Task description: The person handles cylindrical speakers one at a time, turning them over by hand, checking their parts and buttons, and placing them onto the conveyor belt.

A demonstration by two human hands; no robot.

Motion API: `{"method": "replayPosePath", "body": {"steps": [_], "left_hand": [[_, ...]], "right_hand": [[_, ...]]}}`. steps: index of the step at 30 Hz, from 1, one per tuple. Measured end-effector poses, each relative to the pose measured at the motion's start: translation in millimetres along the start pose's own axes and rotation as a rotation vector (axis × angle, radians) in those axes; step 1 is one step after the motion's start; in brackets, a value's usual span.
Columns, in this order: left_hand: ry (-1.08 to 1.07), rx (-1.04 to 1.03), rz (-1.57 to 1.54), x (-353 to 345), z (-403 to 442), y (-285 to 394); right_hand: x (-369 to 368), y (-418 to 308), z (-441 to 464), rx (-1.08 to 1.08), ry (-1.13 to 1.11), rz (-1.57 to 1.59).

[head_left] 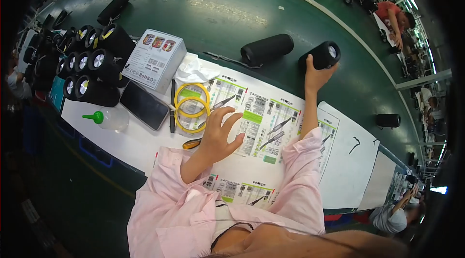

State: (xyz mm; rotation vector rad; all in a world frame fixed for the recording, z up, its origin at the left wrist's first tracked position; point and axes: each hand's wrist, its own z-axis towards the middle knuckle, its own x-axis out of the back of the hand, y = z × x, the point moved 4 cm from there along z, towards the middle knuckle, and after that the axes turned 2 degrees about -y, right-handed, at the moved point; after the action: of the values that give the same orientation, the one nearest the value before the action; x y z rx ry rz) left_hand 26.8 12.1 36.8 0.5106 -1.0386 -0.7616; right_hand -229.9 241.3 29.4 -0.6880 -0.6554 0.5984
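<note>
My right hand [319,75] is wrapped round a black cylindrical speaker [323,54] at the far side of the table, its round silver-centred end showing. My left hand [224,134] hovers over the printed sheets [261,127], fingers apart and holding nothing. Just left of it are two yellow rings [193,108] and a screwdriver with a yellow and black handle [191,144]. Another black speaker [268,50], with a strap, lies on the green surface to the left of the held one.
At the left stand several stacked black speakers [99,59], a white box [154,57], a dark phone [144,105], a green-capped bottle [112,118] and a crumpled white cloth [193,71]. One speaker [388,120] is at the right. Other people work at the far right and left edges.
</note>
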Motion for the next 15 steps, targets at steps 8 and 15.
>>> {"method": "replayPosePath", "body": {"steps": [8, 15], "left_hand": [[-0.055, 0.032, 0.019, -3.1, 1.5, -1.4], [-0.059, -0.007, 0.005, -0.5, 0.6, 6.5]], "right_hand": [[12.8, -4.5, -6.4, 0.093, 0.296, -0.443], [-5.7, -72.3, -52.4, 0.755, -0.080, -0.437]]}}
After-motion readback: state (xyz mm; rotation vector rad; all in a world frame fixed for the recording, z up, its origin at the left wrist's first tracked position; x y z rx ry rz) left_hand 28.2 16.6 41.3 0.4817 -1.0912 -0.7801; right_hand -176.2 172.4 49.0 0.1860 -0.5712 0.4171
